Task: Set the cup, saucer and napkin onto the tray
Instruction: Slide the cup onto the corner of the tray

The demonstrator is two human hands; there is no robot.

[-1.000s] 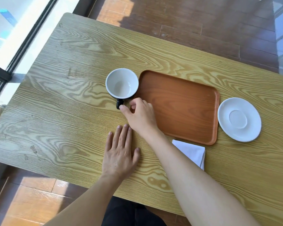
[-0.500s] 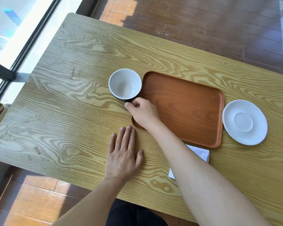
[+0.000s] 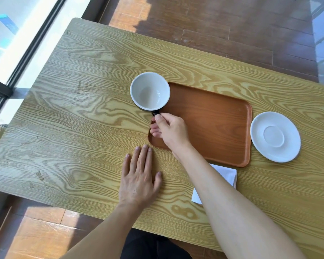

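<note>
Up comes the cup (image 3: 150,91) — a second ago it sat on the table beside the tray, now it hangs over the tray's (image 3: 209,120) ten o'clock corner, its white bowl overlapping the rim. Right hand (image 3: 169,130) has closed in from reaching to pinching the dark handle, thumb on top, fingers curled beneath; the cup looks lifted, though whether its base clears the rim I can't tell. Left hand (image 3: 139,179) hasn't budged, flat and spread on the wooden table (image 3: 79,128), gripping nothing. First piece nearly delivered, I'd say; two to go — the white saucer (image 3: 275,137) waits just off the tray at three o'clock, the folded white napkin (image 3: 224,174) just off its six o'clock edge, half hidden by the forearm. Pale oak grain tabletop, sunlit; dark reddish floorboards beyond, a big window at nine o'clock
</note>
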